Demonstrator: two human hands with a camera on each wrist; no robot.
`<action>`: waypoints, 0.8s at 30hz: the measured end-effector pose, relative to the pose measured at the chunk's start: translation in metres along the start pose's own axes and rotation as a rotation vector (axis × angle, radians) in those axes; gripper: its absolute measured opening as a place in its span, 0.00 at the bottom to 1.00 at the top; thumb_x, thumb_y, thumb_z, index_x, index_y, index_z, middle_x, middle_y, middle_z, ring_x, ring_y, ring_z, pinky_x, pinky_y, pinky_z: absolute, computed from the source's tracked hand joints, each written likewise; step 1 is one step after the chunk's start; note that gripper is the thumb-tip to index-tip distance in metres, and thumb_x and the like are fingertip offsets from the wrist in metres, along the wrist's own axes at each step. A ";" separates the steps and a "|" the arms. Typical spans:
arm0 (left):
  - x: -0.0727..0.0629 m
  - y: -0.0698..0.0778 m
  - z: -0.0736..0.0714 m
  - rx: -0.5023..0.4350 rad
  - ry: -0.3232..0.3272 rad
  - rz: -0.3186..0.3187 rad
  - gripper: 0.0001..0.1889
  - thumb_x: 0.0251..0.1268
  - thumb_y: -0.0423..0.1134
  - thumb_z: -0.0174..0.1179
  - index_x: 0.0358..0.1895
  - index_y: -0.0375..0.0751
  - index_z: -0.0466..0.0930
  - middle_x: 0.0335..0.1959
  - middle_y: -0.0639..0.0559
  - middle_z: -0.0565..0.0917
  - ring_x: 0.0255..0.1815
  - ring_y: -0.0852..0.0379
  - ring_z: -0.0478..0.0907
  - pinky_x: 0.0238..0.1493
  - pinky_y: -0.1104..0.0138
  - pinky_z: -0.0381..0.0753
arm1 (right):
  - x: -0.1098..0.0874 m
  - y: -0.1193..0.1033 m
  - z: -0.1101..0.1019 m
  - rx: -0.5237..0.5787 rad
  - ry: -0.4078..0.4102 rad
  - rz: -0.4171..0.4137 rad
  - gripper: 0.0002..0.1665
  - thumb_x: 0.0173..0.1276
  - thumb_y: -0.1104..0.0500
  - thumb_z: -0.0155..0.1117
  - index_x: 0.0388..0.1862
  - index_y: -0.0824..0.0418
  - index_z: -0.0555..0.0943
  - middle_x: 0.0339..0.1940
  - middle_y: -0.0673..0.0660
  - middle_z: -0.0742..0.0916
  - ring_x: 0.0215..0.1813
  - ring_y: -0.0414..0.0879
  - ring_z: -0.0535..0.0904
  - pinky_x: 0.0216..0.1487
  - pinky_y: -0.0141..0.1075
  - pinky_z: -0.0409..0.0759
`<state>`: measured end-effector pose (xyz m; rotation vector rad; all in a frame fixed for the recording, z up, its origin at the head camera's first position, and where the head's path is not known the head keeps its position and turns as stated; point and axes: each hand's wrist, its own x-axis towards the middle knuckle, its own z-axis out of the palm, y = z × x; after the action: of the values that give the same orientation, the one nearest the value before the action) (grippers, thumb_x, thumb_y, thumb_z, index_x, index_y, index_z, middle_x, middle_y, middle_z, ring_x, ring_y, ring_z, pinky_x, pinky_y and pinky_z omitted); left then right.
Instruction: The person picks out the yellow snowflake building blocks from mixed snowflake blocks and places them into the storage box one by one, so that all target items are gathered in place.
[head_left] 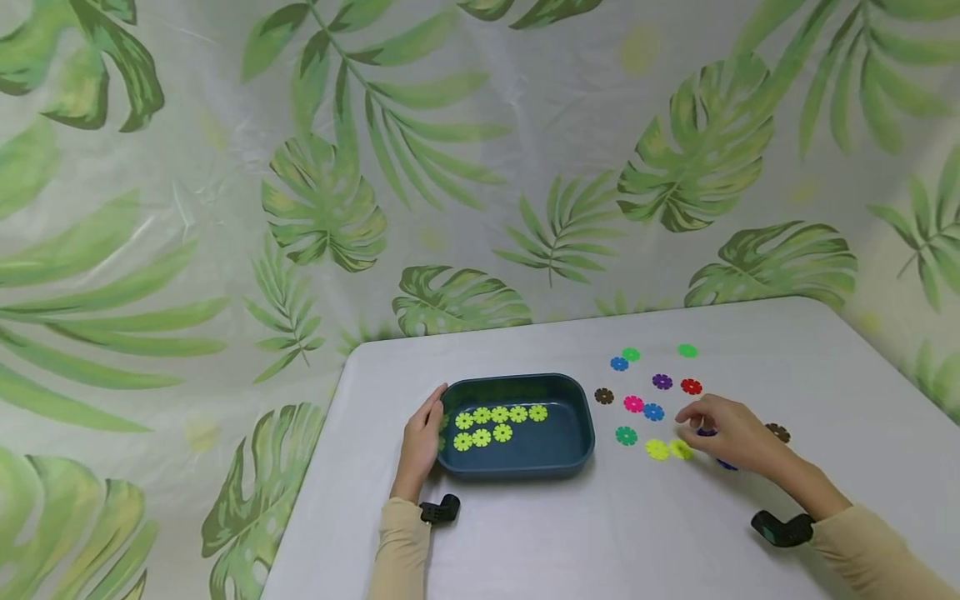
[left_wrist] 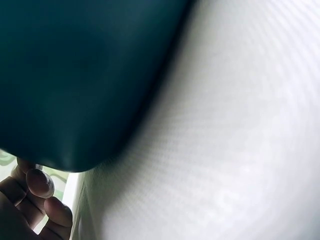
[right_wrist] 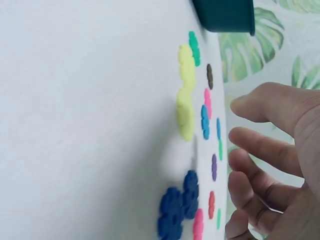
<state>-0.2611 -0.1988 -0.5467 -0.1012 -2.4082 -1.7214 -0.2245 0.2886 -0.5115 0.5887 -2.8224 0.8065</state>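
Observation:
A dark teal rectangular tray (head_left: 517,477) stands on the table. Several yellow-green snowflake discs (head_left: 499,414) lie flat inside it in two rows. At its left end my left hand (head_left: 420,442) holds the wall; in the left wrist view its curled fingers (left_wrist: 42,185) sit against the tray's outer side (left_wrist: 75,90), with the thumb hidden. My right hand (head_left: 731,433) hovers over loose discs to the right, thumb and index finger apart, nothing between them. Two yellow discs (head_left: 657,450) are closest to its fingertips. Dark blue discs (right_wrist: 171,212) lie partly beneath this hand.
Loose discs spread right of the tray: green (head_left: 626,436), brown (head_left: 604,396), pink (head_left: 633,404), blue (head_left: 653,412), purple (head_left: 662,382) and red (head_left: 691,387). A leaf-patterned curtain (head_left: 450,208) hangs behind the white table (head_left: 525,542).

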 end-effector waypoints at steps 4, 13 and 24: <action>0.000 0.000 0.000 -0.010 0.000 0.003 0.23 0.84 0.49 0.45 0.75 0.52 0.70 0.74 0.54 0.69 0.78 0.49 0.60 0.77 0.46 0.57 | -0.011 0.006 0.004 -0.016 -0.032 0.028 0.18 0.56 0.54 0.81 0.42 0.61 0.87 0.33 0.48 0.80 0.35 0.42 0.72 0.31 0.31 0.77; 0.001 0.001 -0.001 0.024 0.012 -0.010 0.21 0.84 0.48 0.45 0.74 0.58 0.71 0.74 0.57 0.70 0.77 0.51 0.61 0.77 0.49 0.59 | -0.020 0.007 0.010 -0.052 -0.089 0.095 0.26 0.51 0.48 0.84 0.45 0.59 0.88 0.37 0.49 0.80 0.39 0.45 0.73 0.36 0.34 0.79; 0.000 0.000 -0.001 0.005 -0.007 0.010 0.23 0.84 0.50 0.44 0.75 0.53 0.70 0.74 0.56 0.69 0.78 0.50 0.60 0.77 0.46 0.57 | -0.017 0.008 0.015 -0.035 -0.076 0.080 0.19 0.53 0.52 0.83 0.42 0.56 0.88 0.34 0.47 0.78 0.38 0.43 0.71 0.34 0.31 0.77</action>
<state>-0.2608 -0.1997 -0.5468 -0.1191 -2.4131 -1.7130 -0.2127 0.2927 -0.5322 0.5151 -2.9392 0.7625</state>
